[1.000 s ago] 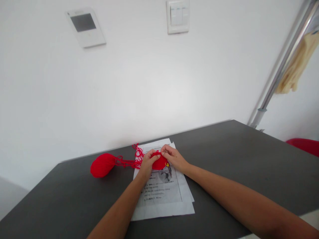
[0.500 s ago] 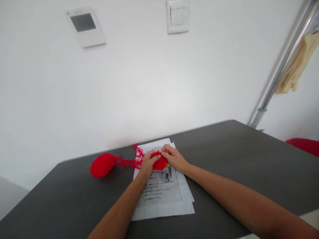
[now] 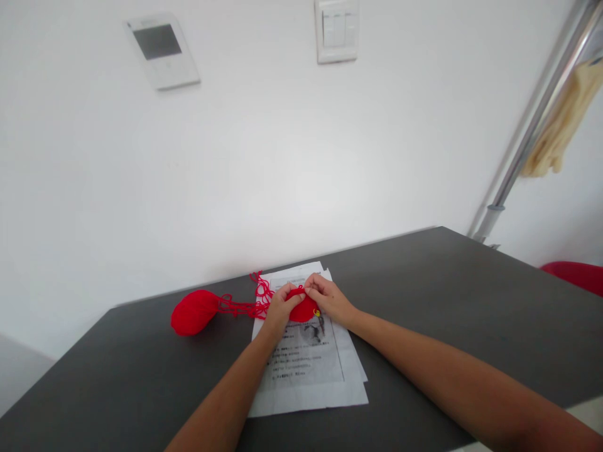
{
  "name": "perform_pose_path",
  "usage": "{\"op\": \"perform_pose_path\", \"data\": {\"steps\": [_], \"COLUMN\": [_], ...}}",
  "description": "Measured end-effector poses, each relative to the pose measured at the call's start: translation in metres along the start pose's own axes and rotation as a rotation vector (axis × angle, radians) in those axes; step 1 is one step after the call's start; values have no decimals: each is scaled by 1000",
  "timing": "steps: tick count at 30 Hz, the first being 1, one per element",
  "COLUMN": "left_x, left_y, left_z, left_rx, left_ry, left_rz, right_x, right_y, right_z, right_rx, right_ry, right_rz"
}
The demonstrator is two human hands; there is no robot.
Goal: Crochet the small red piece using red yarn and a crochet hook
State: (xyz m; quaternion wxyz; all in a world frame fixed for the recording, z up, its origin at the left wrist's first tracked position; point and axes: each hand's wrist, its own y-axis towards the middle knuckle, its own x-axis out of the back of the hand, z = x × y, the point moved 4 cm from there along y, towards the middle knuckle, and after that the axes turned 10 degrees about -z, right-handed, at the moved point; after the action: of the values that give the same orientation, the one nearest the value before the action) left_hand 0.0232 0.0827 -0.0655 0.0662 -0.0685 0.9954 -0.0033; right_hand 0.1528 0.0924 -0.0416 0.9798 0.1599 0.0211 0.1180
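A red crochet piece (image 3: 303, 309) is held over the printed sheets, its top edge between my hands. My left hand (image 3: 282, 304) grips its left side, thumb lying across the front. At the upper right edge, my right hand (image 3: 325, 295) has thumb and index finger pinched together against the work; whether a hook is in that pinch is hidden. A small yellow stitch marker (image 3: 316, 312) hangs at the piece's lower right. Loose red yarn (image 3: 242, 309) runs from left of my left hand to a red ball of yarn (image 3: 194, 312).
Printed paper sheets (image 3: 306, 395) lie under my hands on the dark table (image 3: 414, 289). Behind the table rises a white wall with a switch panel (image 3: 336, 31) and an intercom (image 3: 162, 50). A metal pole (image 3: 537, 125) stands at the right, near a red object (image 3: 572, 276).
Only slight finger movement shows: the right fingertips and the crochet piece have shifted a little. Yarn ball and papers lie as before.
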Motion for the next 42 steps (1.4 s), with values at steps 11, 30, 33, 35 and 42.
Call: {"op": "perform_pose_path", "data": {"steps": [11, 30, 33, 35, 42], "left_x": [1, -6, -5, -2, -2], "left_y": [0, -5, -5, -5, -5], "left_z": [-1, -19, -21, -22, -25], "left_rx": [-5, -204, -199, -179, -190], "left_ry": [74, 81, 53, 41, 40], "left_rz": [-26, -25, -61, -95, -85], "right_x": [0, 3, 3, 4, 8], "right_y": [0, 2, 2, 1, 0], "right_z": [0, 1, 2, 4, 9], "right_rx": [-6, 164, 184, 194, 238], "right_ry": [-30, -359, -389, -392, -389], "right_rz": [-17, -37, -30, -52, -99]}}
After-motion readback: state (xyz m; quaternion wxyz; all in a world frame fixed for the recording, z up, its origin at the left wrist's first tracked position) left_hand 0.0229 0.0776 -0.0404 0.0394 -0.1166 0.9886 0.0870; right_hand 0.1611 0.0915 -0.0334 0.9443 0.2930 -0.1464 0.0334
